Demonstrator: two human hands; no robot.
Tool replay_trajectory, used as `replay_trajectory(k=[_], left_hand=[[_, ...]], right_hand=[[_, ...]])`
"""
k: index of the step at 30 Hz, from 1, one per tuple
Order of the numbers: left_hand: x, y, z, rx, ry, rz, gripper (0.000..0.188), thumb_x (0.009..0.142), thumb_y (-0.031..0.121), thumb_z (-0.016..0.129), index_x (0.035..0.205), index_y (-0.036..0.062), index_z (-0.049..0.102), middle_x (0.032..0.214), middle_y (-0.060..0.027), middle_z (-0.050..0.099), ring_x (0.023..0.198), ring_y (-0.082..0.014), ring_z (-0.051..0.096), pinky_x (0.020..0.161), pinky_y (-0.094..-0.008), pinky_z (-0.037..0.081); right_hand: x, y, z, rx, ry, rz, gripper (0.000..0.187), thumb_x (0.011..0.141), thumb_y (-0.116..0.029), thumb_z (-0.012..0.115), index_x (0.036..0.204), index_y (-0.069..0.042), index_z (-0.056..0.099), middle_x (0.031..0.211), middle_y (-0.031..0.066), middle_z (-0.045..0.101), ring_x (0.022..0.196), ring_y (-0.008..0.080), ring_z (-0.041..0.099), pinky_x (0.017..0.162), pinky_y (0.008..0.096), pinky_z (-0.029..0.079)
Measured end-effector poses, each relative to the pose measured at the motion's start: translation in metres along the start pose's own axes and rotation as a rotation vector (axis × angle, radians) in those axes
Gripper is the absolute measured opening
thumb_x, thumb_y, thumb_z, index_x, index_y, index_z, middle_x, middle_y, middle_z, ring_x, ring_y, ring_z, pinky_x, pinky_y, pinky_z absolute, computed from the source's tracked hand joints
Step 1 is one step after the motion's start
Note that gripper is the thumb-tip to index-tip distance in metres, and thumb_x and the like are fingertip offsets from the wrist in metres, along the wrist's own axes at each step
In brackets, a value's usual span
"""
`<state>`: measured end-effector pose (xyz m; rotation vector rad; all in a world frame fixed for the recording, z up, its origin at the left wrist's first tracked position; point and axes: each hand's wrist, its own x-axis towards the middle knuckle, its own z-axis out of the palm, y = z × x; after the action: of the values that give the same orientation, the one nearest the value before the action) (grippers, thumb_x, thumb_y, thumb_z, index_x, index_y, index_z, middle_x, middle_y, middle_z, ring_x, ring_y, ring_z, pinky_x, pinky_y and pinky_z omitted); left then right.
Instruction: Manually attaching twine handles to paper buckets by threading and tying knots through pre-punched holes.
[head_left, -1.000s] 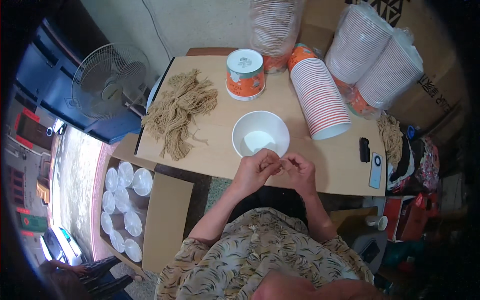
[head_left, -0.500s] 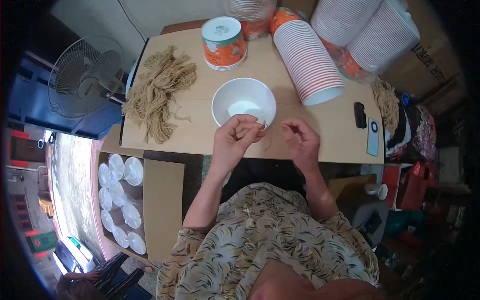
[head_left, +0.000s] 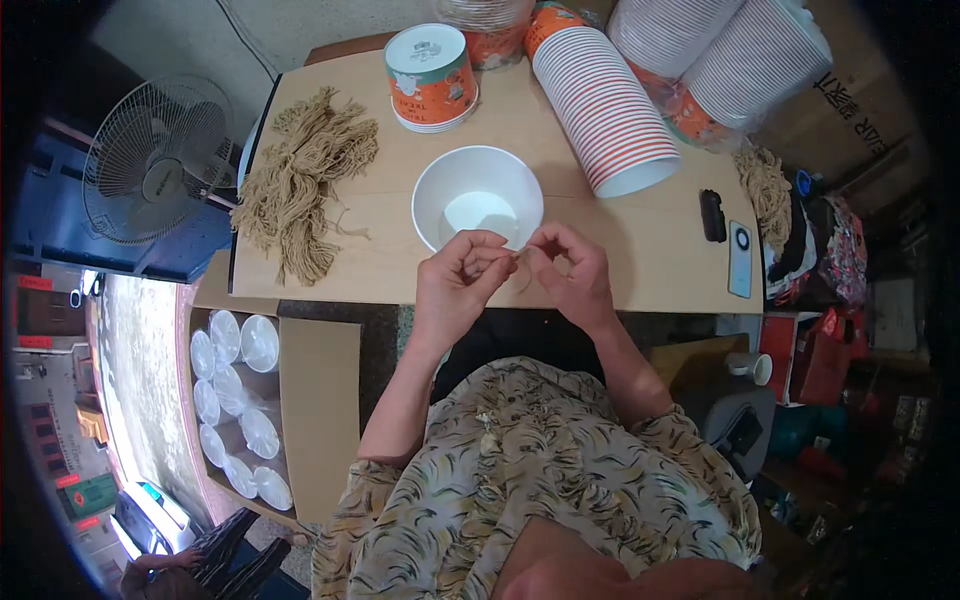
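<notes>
My left hand [head_left: 452, 292] is closed in a pinch on a thin piece of brown twine [head_left: 524, 278] just in front of the near rim of a white paper tub [head_left: 431, 208]. Fingertips of my right hand [head_left: 577, 277] are pinched together at the same twine, close beside the left fingers. A short end of it dangles between the two hands. The tub stands upright with its mouth facing up. To its left lies a loose heap of tan twine strands [head_left: 305, 180]. Behind it an orange printed tub [head_left: 432, 85] rests upside down.
A long stack of nested paper tubs [head_left: 605, 105] lies at the back right, with bagged stacks [head_left: 755, 75] behind. A phone [head_left: 740, 262] and a black object [head_left: 713, 216] lie near the table's right edge. Left below, an open carton [head_left: 318, 400] holds several wrapped clear items.
My right hand has moved left to meet the left fingers and pinches at the twine; before, it hung apart. The whole view has shifted slightly.
</notes>
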<state>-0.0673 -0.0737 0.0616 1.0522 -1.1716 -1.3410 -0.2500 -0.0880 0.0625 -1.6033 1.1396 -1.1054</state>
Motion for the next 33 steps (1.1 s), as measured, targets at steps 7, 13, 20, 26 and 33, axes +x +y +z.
replay_trajectory(k=[7,13,20,26,33], left_hand=[[0.002,-0.003,-0.003,0.014,0.015,0.031,0.018,0.092,-0.004,0.067,0.110,-0.0056,0.062,0.098,-0.0092,0.074,0.092,-0.0111,0.070,0.082,-0.0237,0.057],[0.003,0.001,0.001,0.058,0.003,0.039,0.018,0.092,-0.005,0.067,0.110,-0.0051,0.062,0.098,-0.0089,0.074,0.092,-0.0107,0.070,0.082,-0.0235,0.057],[0.001,0.003,0.001,0.029,-0.039,0.007,0.020,0.093,-0.004,0.066,0.113,-0.0040,0.064,0.099,-0.0087,0.074,0.092,-0.0105,0.070,0.083,-0.0238,0.057],[0.001,0.005,-0.001,0.117,-0.065,-0.023,0.018,0.098,0.004,0.063,0.112,-0.0071,0.064,0.098,-0.0119,0.074,0.088,-0.0139,0.071,0.080,-0.0250,0.059],[0.001,0.004,-0.002,0.105,-0.071,-0.036,0.015,0.098,0.005,0.063,0.107,-0.0070,0.067,0.095,-0.0102,0.074,0.086,-0.0120,0.071,0.080,-0.0250,0.059]], right_hand=[[0.003,0.010,-0.010,0.240,0.110,0.132,0.010,0.095,-0.006,0.063,0.102,0.001,0.062,0.089,-0.0030,0.061,0.080,0.0028,0.056,0.071,0.0189,0.047],[0.004,0.015,-0.004,0.186,-0.132,0.149,0.016,0.094,-0.013,0.068,0.099,0.001,0.063,0.080,-0.0027,0.061,0.071,0.0037,0.054,0.063,0.0224,0.047],[0.005,0.008,-0.003,0.308,-0.036,0.082,0.011,0.093,-0.007,0.066,0.100,0.002,0.064,0.086,0.0006,0.065,0.078,0.0052,0.060,0.070,0.0228,0.050],[0.004,0.013,-0.004,0.230,-0.061,0.060,0.013,0.094,-0.005,0.064,0.104,0.003,0.066,0.089,0.0027,0.069,0.084,0.0070,0.064,0.075,0.0241,0.053],[0.004,0.003,-0.002,0.187,-0.099,0.069,0.012,0.096,-0.002,0.061,0.105,0.002,0.067,0.093,0.0018,0.068,0.087,0.0074,0.065,0.079,0.0235,0.052]])
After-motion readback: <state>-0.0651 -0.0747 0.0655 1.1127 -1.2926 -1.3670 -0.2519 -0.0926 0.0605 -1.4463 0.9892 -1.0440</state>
